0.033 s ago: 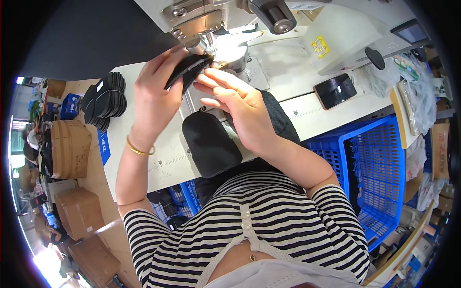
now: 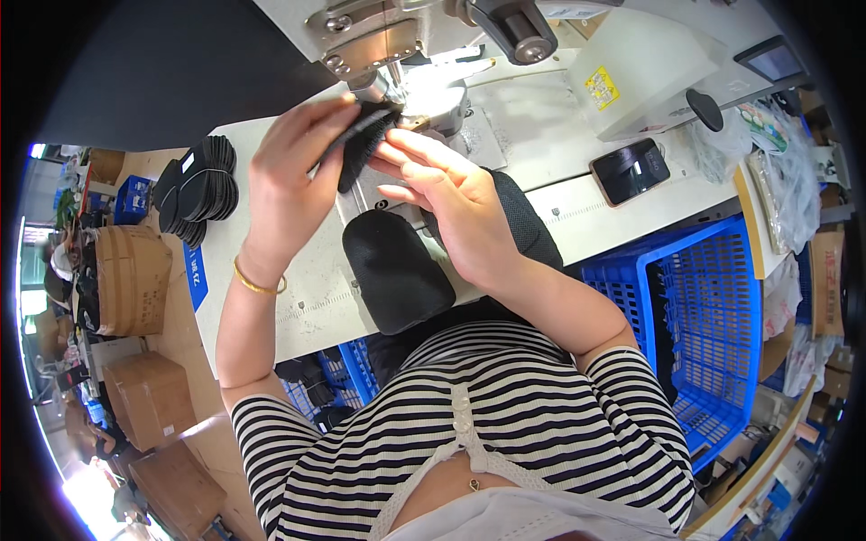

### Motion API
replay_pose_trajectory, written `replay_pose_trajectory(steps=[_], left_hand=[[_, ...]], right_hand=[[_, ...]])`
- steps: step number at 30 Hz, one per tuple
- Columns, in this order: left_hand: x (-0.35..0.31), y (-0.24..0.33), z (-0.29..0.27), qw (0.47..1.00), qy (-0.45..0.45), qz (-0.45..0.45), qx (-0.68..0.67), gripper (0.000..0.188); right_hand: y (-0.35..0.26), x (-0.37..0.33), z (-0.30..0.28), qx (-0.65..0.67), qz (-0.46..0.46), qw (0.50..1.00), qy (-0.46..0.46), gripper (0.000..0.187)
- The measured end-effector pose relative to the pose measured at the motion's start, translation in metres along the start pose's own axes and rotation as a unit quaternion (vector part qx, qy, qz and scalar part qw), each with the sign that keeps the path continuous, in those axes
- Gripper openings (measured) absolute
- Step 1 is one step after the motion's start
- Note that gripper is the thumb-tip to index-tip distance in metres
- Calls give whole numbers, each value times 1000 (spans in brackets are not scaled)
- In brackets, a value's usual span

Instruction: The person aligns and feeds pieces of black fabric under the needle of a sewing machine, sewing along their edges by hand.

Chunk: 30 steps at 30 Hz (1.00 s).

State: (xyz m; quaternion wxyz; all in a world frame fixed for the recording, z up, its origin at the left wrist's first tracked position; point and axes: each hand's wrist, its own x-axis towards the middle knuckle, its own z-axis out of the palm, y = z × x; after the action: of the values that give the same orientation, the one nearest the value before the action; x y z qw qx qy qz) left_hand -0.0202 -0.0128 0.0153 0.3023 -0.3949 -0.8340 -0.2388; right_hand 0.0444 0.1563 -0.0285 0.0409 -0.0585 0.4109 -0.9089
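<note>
My left hand (image 2: pixel 302 171) grips a black fabric piece (image 2: pixel 366 135) between thumb and fingers, tilted up beside the needle area of a sewing machine (image 2: pixel 374 41). Fingertips of my right hand (image 2: pixel 451 194) reach the piece's right edge; those fingers are stretched out, with the thumb apart. Below the hands, a rounded black padded piece (image 2: pixel 397 270) lies at the table's near edge. Another black piece (image 2: pixel 523 221) is partly hidden behind my right hand and wrist. The needle tip is lost in the lamp's glare.
Banded stacks of black cut pieces (image 2: pixel 197 185) lie on the table's left end. A phone (image 2: pixel 630 171) rests on the right of the white table (image 2: pixel 577 203). A blue plastic crate (image 2: pixel 708 334) stands below at right. Cardboard boxes (image 2: pixel 149 397) sit on the floor at left.
The black fabric piece has tipped, showing more of its fuzzy edge. My left hand has shifted slightly and turned with it; my right hand has barely moved.
</note>
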Motion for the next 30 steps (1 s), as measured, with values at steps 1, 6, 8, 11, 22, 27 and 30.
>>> replay_pose_trajectory(steps=[1,6,8,11,22,27,30], left_hand=[[0,5,-2,1000,1,1,-1,40],[-11,35,6,998,-4,53,33,46],[-15,39,11,997,-1,57,57,47],[-24,50,8,997,38,41,48,43],[-38,43,19,964,82,235,90,40],[-40,55,17,973,41,202,103,40],[-37,59,24,976,59,158,135,40]], right_hand=[[-1,0,-2,-2,-1,1000,0,42],[-2,-6,-5,-85,-45,995,-38,35],[-2,-8,-8,-118,-35,992,-32,32],[0,-15,-17,-178,-20,984,-16,24],[-5,-26,-23,-274,-66,959,-25,21],[-9,-26,-22,-287,-65,956,16,21],[-14,-24,-22,-263,-36,964,8,19]])
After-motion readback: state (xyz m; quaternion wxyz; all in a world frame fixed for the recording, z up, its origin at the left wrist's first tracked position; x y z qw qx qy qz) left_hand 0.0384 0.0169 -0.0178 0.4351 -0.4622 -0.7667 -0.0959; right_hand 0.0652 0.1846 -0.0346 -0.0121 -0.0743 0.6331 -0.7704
